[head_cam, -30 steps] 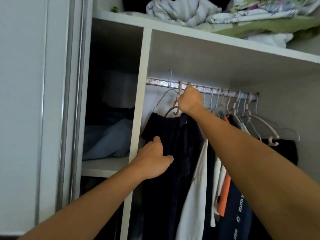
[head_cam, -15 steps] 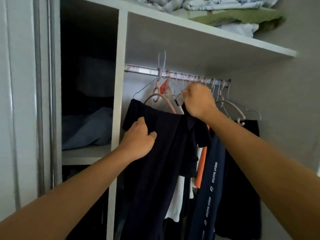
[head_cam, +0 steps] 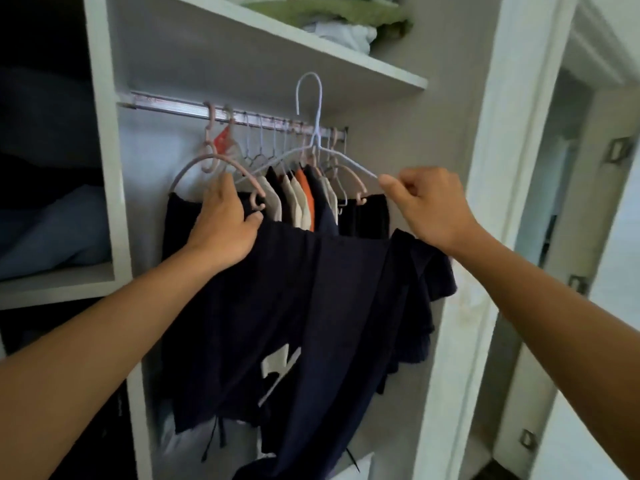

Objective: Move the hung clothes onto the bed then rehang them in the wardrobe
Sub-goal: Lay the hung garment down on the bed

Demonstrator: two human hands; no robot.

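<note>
A dark navy garment (head_cam: pixel 311 306) is stretched between my hands in front of the open wardrobe. My left hand (head_cam: pixel 225 226) grips its top edge on the left. My right hand (head_cam: pixel 426 209) pinches the right tip of a pale blue wire hanger (head_cam: pixel 313 133), whose hook stands above the metal rail (head_cam: pixel 166 105), off it. The garment's top edge sags below the hanger's wire. Behind, white, beige, orange and dark clothes (head_cam: pixel 301 199) hang on the rail. A pink hanger (head_cam: pixel 207 164) at the left carries another dark piece (head_cam: pixel 178 223).
Folded green and white bedding (head_cam: pixel 346 22) lies on the top shelf. The left compartment holds folded blue cloth (head_cam: pixel 55 230) on a shelf (head_cam: pixel 59 285). A white door frame (head_cam: pixel 498 168) stands close on the right, with a doorway beyond it.
The view has swung right. The wire hanger has come up off the rail, my right hand has shifted to its right tip, and the navy garment has been drawn out toward me.
</note>
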